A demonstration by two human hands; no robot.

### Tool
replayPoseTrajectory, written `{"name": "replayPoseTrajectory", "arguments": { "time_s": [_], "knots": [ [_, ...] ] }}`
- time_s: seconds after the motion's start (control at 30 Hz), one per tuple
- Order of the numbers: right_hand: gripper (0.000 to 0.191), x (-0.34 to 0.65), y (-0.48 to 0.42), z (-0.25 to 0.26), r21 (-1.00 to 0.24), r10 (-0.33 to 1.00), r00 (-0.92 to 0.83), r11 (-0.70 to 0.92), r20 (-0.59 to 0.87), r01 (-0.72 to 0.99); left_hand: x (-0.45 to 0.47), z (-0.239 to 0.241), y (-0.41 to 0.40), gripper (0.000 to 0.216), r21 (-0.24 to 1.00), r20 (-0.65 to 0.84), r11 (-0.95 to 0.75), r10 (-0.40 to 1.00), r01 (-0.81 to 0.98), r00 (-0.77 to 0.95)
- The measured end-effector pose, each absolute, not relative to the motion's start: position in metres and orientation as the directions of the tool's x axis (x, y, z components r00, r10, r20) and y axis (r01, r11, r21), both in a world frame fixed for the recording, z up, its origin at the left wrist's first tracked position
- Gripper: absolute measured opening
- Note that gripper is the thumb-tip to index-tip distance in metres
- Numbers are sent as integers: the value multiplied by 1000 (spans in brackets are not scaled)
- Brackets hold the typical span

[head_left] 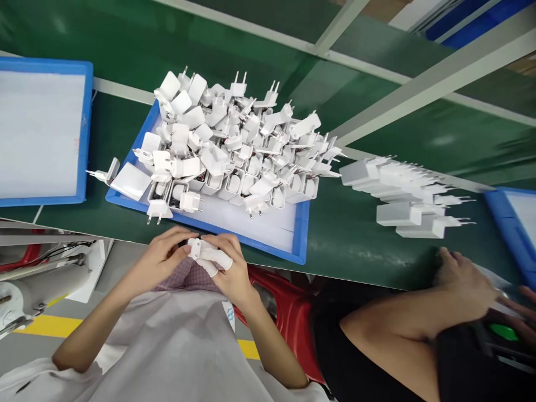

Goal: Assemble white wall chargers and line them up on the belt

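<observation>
Both hands meet over the table's front edge around a small white plug adapter part (195, 248) whose face with two dark dots is turned up. My left hand (164, 258) pinches it from the left with thumb and fingers. On the other side, my right hand (235, 274) grips it; white finger covers sit on two of its fingers. Parts of the piece are hidden by the fingers. Just beyond lies a heap of white two-pin plug adapters (218, 159), some with open housings, in a blue-rimmed tray (299, 245).
Another blue-rimmed tray (86, 139) stands at the left, and a third blue tray (511, 234) at the far right. Rows of white adapters (400, 214) lie on the green table (347, 245). A co-worker's arm (402, 312) reaches in at right, by a red stool (293, 318).
</observation>
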State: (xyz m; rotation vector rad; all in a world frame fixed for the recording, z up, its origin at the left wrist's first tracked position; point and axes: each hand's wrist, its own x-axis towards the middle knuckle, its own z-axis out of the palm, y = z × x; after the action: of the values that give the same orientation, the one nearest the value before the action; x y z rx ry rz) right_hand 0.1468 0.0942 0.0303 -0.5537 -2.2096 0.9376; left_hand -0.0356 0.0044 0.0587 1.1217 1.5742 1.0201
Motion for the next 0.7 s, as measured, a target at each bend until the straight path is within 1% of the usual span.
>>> {"name": "replayPoseTrajectory", "arguments": {
  "time_s": [0.07, 0.1, 0.13, 0.17, 0.2, 0.23, 0.27, 0.3, 0.33, 0.4, 0.57, 0.63, 0.7],
  "knots": [
    [21, 151, 90, 35, -793, 654, -686, 580, 319, 185, -31, 57, 4, 30, 946, -315, 323, 932, 13, -180],
    [19, 152, 88, 37, -847, 691, -681, 492, 241, 200, -28, 56, 4, 32, 930, -368, 360, 914, -74, -172],
    [19, 153, 87, 39, -915, 729, -671, 353, 137, 197, -26, 54, 4, 35, 909, -412, 391, 898, -144, -157],
    [18, 154, 86, 41, -969, 752, -659, 169, 10, 178, -25, 52, 4, 36, 891, -439, 410, 887, -195, -143],
    [18, 154, 86, 41, -988, 752, -648, -35, -124, 149, -24, 51, 4, 37, 881, -449, 413, 884, -231, -132],
    [18, 153, 86, 42, -967, 731, -635, -227, -249, 117, -24, 50, 5, 35, 878, -446, 407, 886, -253, -125],
    [21, 152, 87, 42, -919, 698, -624, -384, -352, 88, -24, 49, 6, 31, 879, -437, 395, 891, -266, -121],
    [25, 151, 87, 41, -868, 660, -621, -493, -422, 66, -26, 49, 7, 28, 882, -427, 384, 897, -274, -118],
    [27, 150, 87, 42, -829, 631, -624, -557, -462, 51, -27, 49, 8, 25, 883, -420, 378, 901, -278, -107],
    [28, 148, 87, 43, -807, 624, -614, -589, -483, 36, -32, 49, 10, 22, 879, -419, 385, 905, -280, -70],
    [23, 143, 80, 52, -864, 706, -532, -492, -468, 108, -41, 49, 14, 28, 838, -437, 425, 898, -341, 44],
    [20, 142, 77, 55, -887, 753, -481, -442, -449, 134, -41, 49, 14, 29, 824, -456, 443, 888, -353, 51],
    [16, 142, 74, 56, -906, 782, -462, -400, -417, 140, -38, 50, 13, 28, 822, -466, 442, 884, -359, 21]
  ]
}}
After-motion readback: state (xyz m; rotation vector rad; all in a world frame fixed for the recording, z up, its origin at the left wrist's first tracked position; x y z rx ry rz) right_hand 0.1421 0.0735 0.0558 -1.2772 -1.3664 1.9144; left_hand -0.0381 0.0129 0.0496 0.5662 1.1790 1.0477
